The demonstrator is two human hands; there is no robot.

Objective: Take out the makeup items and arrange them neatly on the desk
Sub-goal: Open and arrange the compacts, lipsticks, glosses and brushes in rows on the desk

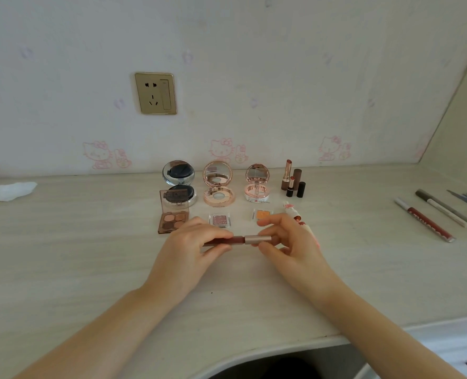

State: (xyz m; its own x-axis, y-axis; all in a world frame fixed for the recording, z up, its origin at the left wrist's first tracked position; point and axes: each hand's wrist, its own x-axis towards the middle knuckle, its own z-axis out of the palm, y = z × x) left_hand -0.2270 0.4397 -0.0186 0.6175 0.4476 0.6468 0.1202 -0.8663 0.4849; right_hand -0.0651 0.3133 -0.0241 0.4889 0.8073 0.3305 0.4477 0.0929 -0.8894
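Note:
A slim lip gloss tube [236, 240] lies level above the desk [90, 255] between both hands. My left hand [196, 244] pinches its dark red body. My right hand [287, 242] grips the rose-gold cap [257, 239]. Behind them stand three open compacts: a silver-black one [178, 177], a rose-gold one [218, 184] and a pink one [257, 184]. An open eyeshadow palette [173, 216], two small single shadows [219, 219] [262, 214] and uncapped lipsticks [292, 180] sit in rows. A white-pink tube [291, 210] lies partly hidden behind my right hand.
Several pens and pencils [443, 212] and a red gloss tube [429, 224] lie at the right. A crumpled tissue [8, 190] rests at the far left. A wall socket [155, 93] is on the wallpapered wall. The desk's curved front edge [254, 348] is near me.

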